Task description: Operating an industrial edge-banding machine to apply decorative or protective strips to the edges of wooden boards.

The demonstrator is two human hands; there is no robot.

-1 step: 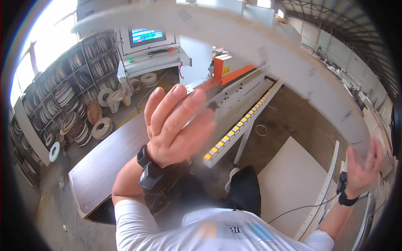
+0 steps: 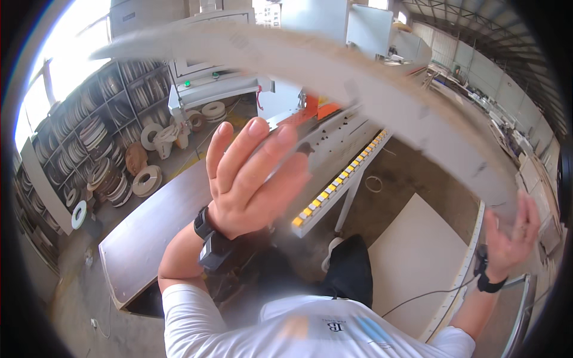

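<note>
So the long panel (image 2: 334,65) stretched overhead from upper left to far right, with the left hand (image 2: 253,179) flat against its underside near the middle and the right hand (image 2: 510,232) under its right end. Below the hands, a roller conveyor rail (image 2: 340,182) ran diagonally, with a board (image 2: 412,256) lying to its right and a tabletop (image 2: 149,232) to its left. Shelves of edge-banding rolls (image 2: 89,149) stood far left, with a machine (image 2: 209,89) behind the tabletop.
</note>
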